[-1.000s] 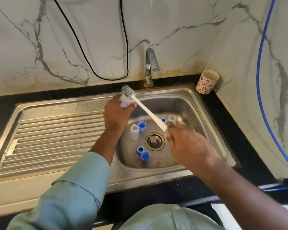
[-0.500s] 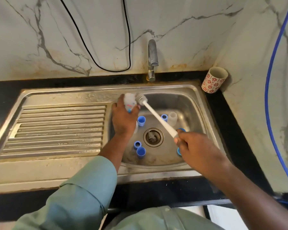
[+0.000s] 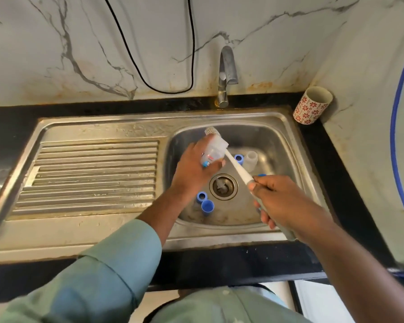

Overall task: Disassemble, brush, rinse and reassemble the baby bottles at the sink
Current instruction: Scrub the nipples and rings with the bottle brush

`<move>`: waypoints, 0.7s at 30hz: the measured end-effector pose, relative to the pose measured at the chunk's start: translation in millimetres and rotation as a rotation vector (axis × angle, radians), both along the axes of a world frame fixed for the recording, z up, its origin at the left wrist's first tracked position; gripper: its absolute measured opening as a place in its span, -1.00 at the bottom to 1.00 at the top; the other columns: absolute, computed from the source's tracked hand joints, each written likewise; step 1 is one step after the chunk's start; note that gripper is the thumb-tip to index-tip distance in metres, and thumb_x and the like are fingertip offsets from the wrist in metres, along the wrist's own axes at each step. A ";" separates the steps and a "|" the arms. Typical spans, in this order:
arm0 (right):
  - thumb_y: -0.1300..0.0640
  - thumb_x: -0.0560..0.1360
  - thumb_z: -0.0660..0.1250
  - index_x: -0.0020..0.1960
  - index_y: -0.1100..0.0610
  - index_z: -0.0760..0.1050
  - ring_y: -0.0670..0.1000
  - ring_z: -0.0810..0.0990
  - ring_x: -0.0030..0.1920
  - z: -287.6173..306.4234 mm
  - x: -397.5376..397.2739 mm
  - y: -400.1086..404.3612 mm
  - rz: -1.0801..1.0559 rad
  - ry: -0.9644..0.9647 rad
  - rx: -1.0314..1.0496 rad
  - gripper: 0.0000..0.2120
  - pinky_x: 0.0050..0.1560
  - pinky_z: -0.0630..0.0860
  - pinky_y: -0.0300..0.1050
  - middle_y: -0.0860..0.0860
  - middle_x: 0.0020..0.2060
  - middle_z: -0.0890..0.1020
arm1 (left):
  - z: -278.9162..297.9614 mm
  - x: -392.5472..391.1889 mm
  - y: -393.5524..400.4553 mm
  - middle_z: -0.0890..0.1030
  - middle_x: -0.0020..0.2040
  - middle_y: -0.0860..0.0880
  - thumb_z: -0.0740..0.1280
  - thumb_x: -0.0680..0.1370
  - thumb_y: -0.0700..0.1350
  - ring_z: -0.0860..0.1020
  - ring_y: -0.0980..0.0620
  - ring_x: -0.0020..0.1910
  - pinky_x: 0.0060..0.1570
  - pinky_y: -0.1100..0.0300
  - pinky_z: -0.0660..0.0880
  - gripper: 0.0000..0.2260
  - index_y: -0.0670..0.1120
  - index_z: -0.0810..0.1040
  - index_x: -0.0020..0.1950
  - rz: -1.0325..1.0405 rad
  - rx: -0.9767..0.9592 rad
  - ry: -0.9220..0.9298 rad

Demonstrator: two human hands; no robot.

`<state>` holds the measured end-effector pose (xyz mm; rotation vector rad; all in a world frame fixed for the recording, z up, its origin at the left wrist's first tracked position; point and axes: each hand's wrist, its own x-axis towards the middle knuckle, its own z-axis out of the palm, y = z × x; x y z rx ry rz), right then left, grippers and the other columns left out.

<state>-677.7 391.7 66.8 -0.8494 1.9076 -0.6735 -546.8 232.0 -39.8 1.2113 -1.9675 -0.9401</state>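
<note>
My left hand [image 3: 191, 170] grips a small clear baby bottle [image 3: 214, 152] over the steel sink basin [image 3: 287, 145]. My right hand [image 3: 281, 200] holds the grey handle of a white bottle brush [image 3: 237, 167]. The brush shaft runs through the bottle and its bristle tip sticks out beyond it toward the back of the basin. On the basin floor lie two blue caps [image 3: 204, 201] left of the drain [image 3: 223, 186], a blue ring [image 3: 238, 158] and a clear bottle part [image 3: 252, 159] behind it. Another blue piece [image 3: 261, 175] peeks out above my right hand.
A steel tap [image 3: 226, 73] rises behind the basin. The ribbed draining board [image 3: 91, 176] lies to the left. A red-flowered cup [image 3: 311, 106] stands on the black counter at the back right corner. A black cable [image 3: 149, 54] hangs on the marble wall, a blue hose [image 3: 397, 127] at the right.
The brush head, beside the bottle's mouth half a second ago, has been pushed into the bottle. Both hands have lowered toward the basin compared with a second ago.
</note>
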 end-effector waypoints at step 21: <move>0.00 0.62 0.20 -0.09 -0.05 0.51 -0.06 0.48 -0.45 -9.1 -53.4 5.0 0.093 -0.050 0.022 -0.84 -0.45 0.47 -0.21 0.08 -0.26 0.56 | 1.4 -49.5 2.9 0.60 0.13 -0.06 0.41 0.51 0.18 0.62 -0.05 -0.03 -0.46 0.22 0.51 -0.60 0.06 0.50 0.28 0.373 0.567 0.259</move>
